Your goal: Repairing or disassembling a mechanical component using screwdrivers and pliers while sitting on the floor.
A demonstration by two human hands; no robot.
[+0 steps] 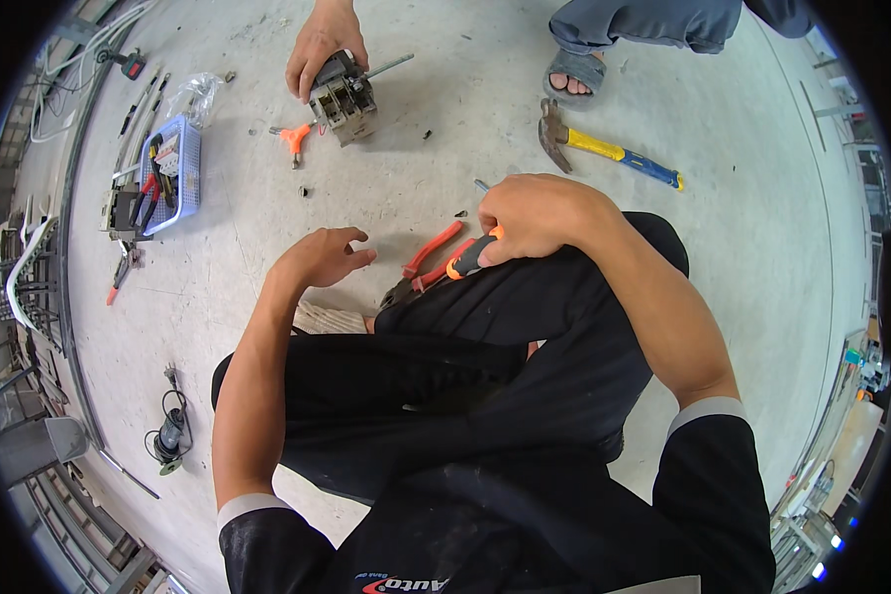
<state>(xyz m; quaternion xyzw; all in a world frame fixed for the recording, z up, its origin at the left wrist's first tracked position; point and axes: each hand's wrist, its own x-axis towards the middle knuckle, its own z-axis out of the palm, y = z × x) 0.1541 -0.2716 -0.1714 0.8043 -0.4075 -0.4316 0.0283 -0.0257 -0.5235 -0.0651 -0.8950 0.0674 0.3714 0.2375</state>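
My right hand [530, 218] is wrapped round a screwdriver [473, 255] with an orange and black handle, held above my bent leg. My left hand [329, 259] hangs over the floor with its fingers apart and holds nothing. Between the two hands lie red-handled pliers [432, 251], their dark jaws near my left foot. Farther off, another person's hand [325, 45] rests on a grey metal mechanism [347, 102] with open slots and a rod sticking out to the right. An orange three-armed wrench [294, 143] lies against its left side.
A claw hammer [604, 148] with a yellow and blue handle lies at the far right, near the other person's sandalled foot [574, 77]. On the left are a blue basket [190, 178] of tools, locking pliers [122, 271] and an angle grinder [170, 436] with its cord.
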